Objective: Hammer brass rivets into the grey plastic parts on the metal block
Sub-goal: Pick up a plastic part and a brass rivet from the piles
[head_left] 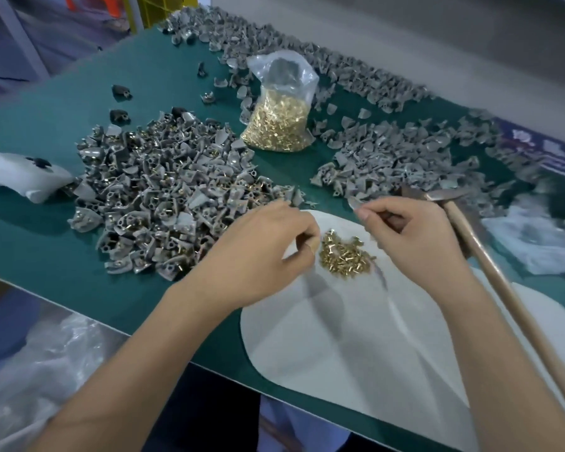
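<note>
Brass rivets (343,257) looked tiny and slippery; we pinched one in our left hand (261,252). Our right hand (415,236) pinched a light grey plastic part (354,203) by its edge.

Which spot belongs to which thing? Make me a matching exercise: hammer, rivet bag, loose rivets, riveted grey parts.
Things:
1. hammer
2. rivet bag
3. loose rivets
4. riveted grey parts

Places:
A. heaped left of the left hand
B. standing upright between the two grey heaps
C. lying beside the right hand
D. on the white sheet between the hands

Pairs: 1-C, 2-B, 3-D, 4-A
</note>
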A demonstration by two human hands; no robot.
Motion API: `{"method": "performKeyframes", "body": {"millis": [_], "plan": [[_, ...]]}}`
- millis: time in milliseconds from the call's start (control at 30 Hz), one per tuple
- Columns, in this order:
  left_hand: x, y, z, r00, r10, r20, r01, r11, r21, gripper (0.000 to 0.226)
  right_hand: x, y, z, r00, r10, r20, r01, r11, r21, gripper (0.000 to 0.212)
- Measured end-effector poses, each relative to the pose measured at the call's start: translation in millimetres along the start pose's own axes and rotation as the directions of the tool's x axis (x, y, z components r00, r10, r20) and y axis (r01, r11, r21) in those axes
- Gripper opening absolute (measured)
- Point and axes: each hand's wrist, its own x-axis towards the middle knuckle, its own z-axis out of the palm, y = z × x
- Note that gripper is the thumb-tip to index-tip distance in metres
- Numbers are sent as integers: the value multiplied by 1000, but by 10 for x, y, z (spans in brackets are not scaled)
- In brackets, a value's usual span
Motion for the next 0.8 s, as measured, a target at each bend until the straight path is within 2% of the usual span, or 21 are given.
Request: {"method": "performKeyframes", "body": {"millis": [67, 167, 367, 500, 633, 800], "plan": [[54, 110, 126, 999, 34, 28, -35, 999, 24, 9, -91, 107, -103, 997, 19, 72, -16, 999, -45, 14], [111, 187, 261, 1000, 27, -8, -27, 997, 67, 11, -171, 203, -177, 989, 44, 141, -24, 990, -140, 12], [248, 207, 305, 993, -32, -113, 47, 990, 134, 14, -211, 256, -68, 994, -6, 106, 30, 975, -222, 19], [475, 209, 300, 983, -37, -178, 64, 987, 145, 17, -234, 252, -25, 991, -54, 120, 78, 975, -207, 22], [869, 182, 352, 990, -101, -102, 121, 969, 214, 9, -230, 227, -27, 990, -38, 137, 65, 977, -202, 21], [1280, 151, 423, 997, -74, -3, 72, 969, 236, 8, -260, 192, -45, 989, -2, 148, 31, 980, -195, 25]]}}
